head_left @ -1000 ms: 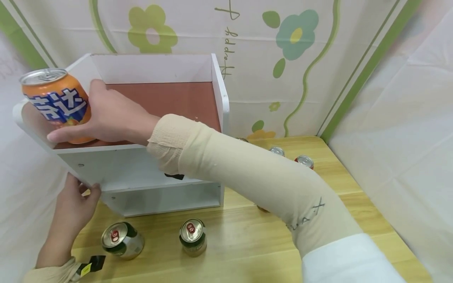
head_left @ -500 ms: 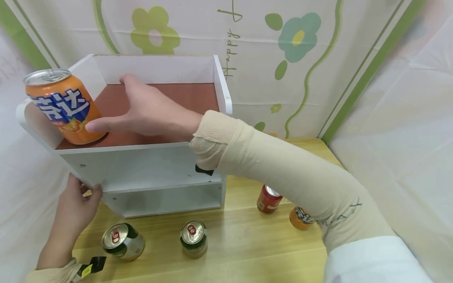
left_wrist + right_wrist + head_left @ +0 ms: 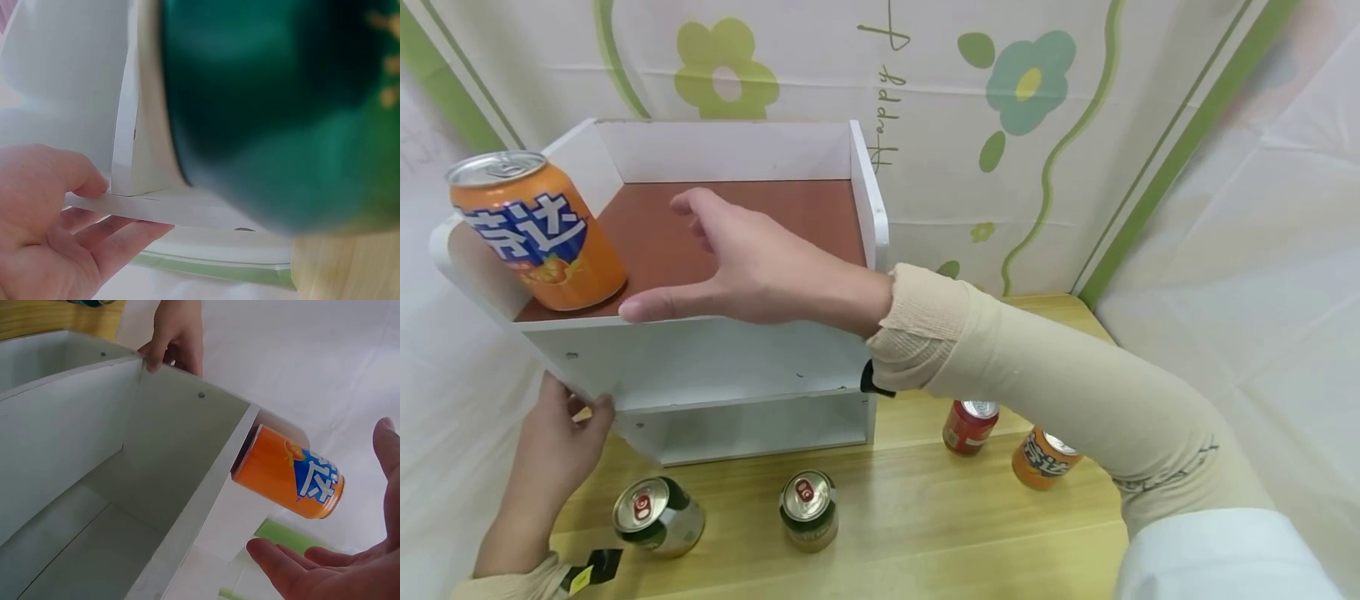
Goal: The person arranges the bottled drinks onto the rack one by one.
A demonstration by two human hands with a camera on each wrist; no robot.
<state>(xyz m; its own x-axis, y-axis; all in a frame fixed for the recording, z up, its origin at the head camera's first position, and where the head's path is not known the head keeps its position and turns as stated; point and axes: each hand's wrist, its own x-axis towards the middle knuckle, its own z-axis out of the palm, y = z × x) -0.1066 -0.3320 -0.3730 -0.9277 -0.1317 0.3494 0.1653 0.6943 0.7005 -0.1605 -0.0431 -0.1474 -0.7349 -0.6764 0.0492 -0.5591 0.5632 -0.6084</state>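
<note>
An orange soda can (image 3: 542, 229) stands upright on the reddish-brown top board of a white shelf (image 3: 700, 358), at its left front corner. My right hand (image 3: 752, 258) is apart from the can, to its right, over the top board, with thumb and fingers spread and nothing between them. The right wrist view also shows a gap between that hand (image 3: 337, 556) and the can (image 3: 290, 472). Low on the shelf's left side, my left hand (image 3: 561, 437) pinches the side panel's edge. Thumb and fingers lie on opposite faces of the panel (image 3: 125, 203) in the left wrist view.
Two green-and-gold cans, a left one (image 3: 658, 517) and a middle one (image 3: 808, 510), stand on the wooden table (image 3: 925, 533) before the shelf. A red can (image 3: 970, 427) and another orange can (image 3: 1043, 458) stand to the right, partly under my right forearm. A flower-patterned cloth (image 3: 925, 167) hangs behind.
My right hand has let go of the orange soda can and drawn away to the right. The can stays on the top board. My left hand keeps its hold on the shelf.
</note>
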